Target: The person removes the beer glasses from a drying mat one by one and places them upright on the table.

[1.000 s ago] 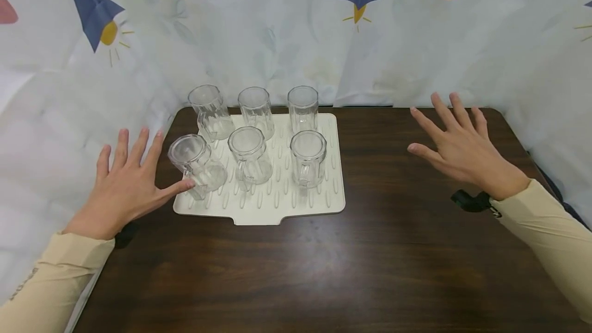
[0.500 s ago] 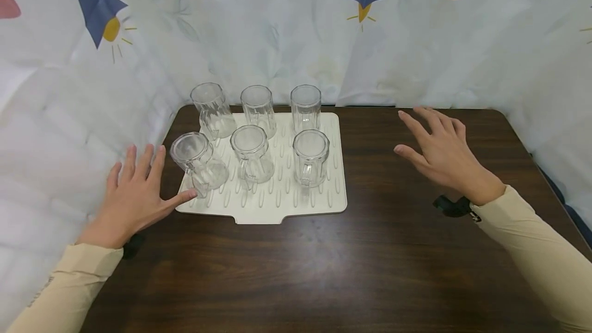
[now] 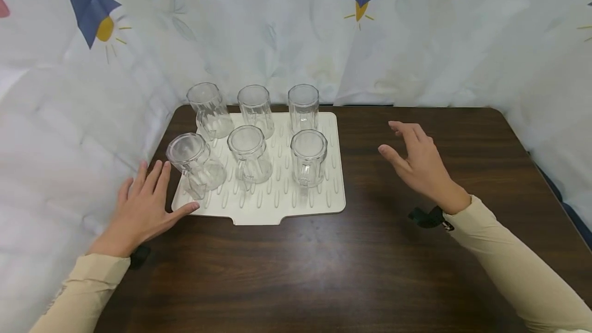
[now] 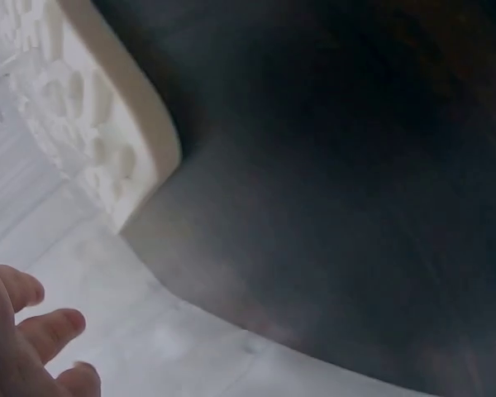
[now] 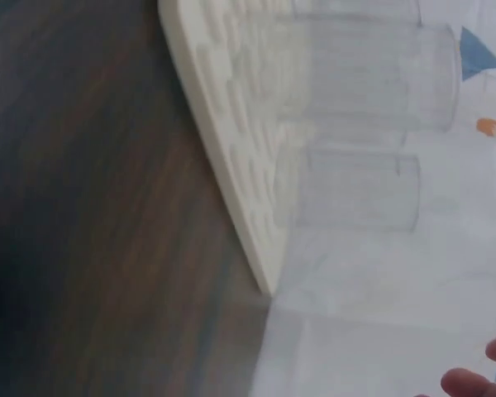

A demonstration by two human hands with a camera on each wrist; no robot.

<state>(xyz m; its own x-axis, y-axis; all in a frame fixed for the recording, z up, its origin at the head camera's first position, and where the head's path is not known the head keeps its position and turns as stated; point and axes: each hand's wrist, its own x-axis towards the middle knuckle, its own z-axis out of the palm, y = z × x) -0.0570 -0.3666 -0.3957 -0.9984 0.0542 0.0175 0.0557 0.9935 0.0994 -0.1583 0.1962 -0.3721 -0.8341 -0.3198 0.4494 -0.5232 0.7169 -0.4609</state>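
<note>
Several clear glass mugs stand in two rows on a white ribbed drying mat point(image 3: 259, 208). Nearest my left hand point(image 3: 141, 209) is the front-left mug point(image 3: 196, 163); the fingers are spread at the mat's left edge, the thumb over its front-left corner. Whether the thumb touches the mat, I cannot tell. Beside that mug stand the front-middle mug point(image 3: 250, 154) and the front-right mug point(image 3: 308, 158). My right hand point(image 3: 423, 166) hovers over the table right of the mat, fingers loosely bent, holding nothing. In the right wrist view, mugs point(image 5: 355, 190) and the mat's edge point(image 5: 219, 174) appear.
The dark wooden table point(image 3: 324, 271) extends in front and to the right of the mat. A white cloth point(image 3: 259, 35) with printed rockets hangs behind and at both sides. In the back row stand the left point(image 3: 210, 112), middle point(image 3: 256, 111) and right mugs point(image 3: 303, 107).
My right hand has moved left and nearer to me, its fingers bending from spread. My left hand has shifted right and slightly toward me. The mugs and mat have stayed put.
</note>
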